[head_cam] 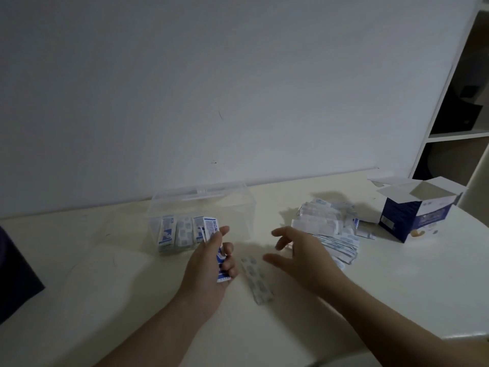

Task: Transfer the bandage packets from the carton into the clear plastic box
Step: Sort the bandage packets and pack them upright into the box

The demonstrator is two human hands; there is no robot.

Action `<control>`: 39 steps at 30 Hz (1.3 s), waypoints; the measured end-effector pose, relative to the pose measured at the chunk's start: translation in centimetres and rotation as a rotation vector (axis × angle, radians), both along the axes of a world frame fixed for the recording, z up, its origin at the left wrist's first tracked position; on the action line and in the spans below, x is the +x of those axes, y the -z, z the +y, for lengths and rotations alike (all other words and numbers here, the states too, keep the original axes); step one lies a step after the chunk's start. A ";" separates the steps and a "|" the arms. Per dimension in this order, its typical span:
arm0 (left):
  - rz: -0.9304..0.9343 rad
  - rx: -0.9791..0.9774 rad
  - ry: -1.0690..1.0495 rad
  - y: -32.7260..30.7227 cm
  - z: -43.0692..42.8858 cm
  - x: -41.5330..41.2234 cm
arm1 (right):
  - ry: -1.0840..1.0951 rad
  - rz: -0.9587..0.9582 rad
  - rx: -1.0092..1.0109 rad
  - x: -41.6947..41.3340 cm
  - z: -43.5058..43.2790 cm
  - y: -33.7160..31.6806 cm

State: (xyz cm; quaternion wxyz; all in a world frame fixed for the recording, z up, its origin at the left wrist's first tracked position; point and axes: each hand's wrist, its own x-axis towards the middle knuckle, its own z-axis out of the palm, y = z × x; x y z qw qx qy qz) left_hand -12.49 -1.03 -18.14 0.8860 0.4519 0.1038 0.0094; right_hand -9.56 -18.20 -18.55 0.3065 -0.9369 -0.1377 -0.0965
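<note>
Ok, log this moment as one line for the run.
left hand: grips blue-and-white bandage packets | right hand: empty, hovers beside loose packet pile | clear plastic box: partly filled | blue cardboard carton: flaps open

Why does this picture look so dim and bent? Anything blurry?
Head view: dim, bluish light; the far edge of the table bows from the wide lens; soft shadows lie behind the pile; the strip is smeared; the box shows only faint edges; print on the packets in the left hand is partly readable.

Dim bluish light, soft shadows, slight blur, wide-angle bending at edges
</note>
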 end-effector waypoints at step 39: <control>-0.191 0.088 -0.051 0.6 -0.3 -0.4 | 0.156 0.301 -0.348 6.6 -7.1 -4.1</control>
